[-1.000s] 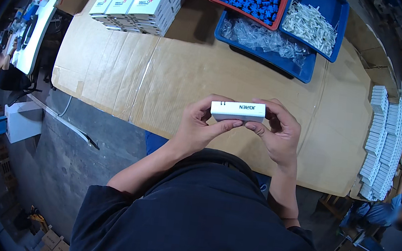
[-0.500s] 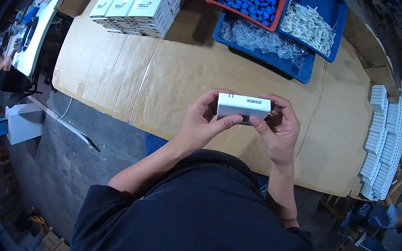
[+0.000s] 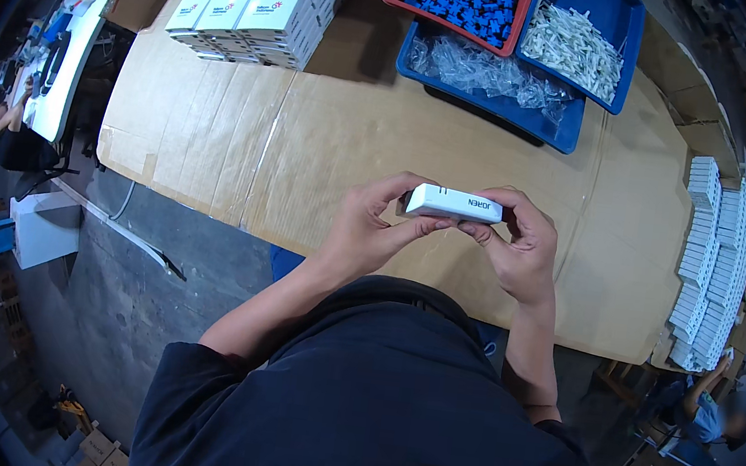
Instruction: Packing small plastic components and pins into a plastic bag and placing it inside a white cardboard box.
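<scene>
Gripping opposite ends of a white box (image 3: pixel 455 206), the left hand (image 3: pixel 372 224) and right hand (image 3: pixel 519 245) were raised over the near part of the surface (image 3: pixel 339 128). Forearms (image 3: pixel 267 313) angled inward; thumbs (image 3: pixel 417 230) nearly met along the box's near side, with fingers bent around its ends. Long axis ran left to right, right end slightly lower in view. Narrow printed face pointed upward.

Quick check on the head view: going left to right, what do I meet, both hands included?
White table, pile of white boxes, left hand, white box-shaped item held between both hands, right hand, tall white stacks at the right edge of the cardboard-covered table.
</scene>
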`<move>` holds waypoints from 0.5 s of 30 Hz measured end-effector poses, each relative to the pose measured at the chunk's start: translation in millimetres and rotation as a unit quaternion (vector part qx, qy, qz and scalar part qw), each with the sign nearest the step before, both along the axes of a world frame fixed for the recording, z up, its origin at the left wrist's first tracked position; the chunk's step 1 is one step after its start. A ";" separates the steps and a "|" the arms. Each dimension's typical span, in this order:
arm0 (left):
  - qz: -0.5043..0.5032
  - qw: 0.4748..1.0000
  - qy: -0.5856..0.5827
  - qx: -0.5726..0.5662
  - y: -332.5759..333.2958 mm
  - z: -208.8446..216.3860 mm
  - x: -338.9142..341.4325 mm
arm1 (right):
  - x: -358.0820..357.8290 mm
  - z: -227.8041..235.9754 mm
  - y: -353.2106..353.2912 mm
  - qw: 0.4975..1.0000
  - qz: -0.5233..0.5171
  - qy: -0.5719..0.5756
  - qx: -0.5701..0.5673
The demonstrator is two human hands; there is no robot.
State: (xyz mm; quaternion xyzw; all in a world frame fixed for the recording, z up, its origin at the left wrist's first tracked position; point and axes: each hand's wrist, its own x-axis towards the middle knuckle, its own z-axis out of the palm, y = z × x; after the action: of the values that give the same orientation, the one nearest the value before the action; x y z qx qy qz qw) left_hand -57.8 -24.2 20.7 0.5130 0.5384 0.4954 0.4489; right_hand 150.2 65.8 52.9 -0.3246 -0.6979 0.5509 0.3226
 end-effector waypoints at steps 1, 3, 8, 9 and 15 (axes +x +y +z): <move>0.009 0.999 0.026 0.022 1.5 -3.0 0.9 | -0.8 1.7 0.3 0.999 -0.006 0.010 -0.035; 0.027 0.992 -0.110 0.045 7.5 -6.8 5.9 | 1.2 -1.0 3.0 0.998 0.001 0.043 -0.052; -0.006 0.831 -0.487 -0.267 9.8 -6.4 -11.3 | 2.5 -2.0 16.0 0.992 0.082 0.071 0.071; 0.004 0.835 -0.482 -0.266 8.9 -7.4 -11.1 | 1.8 -3.6 17.2 0.991 0.082 0.071 0.072; 0.026 0.916 -0.375 -0.137 3.7 -19.6 -11.3 | -0.5 -5.3 18.9 0.939 -0.062 0.208 -0.265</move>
State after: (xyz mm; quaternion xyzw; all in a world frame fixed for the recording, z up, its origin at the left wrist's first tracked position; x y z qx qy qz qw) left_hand -69.1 -20.5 1.1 0.2085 0.4066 0.5843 0.6707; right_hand 149.7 84.7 47.6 -0.3193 -0.4219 0.7501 0.3967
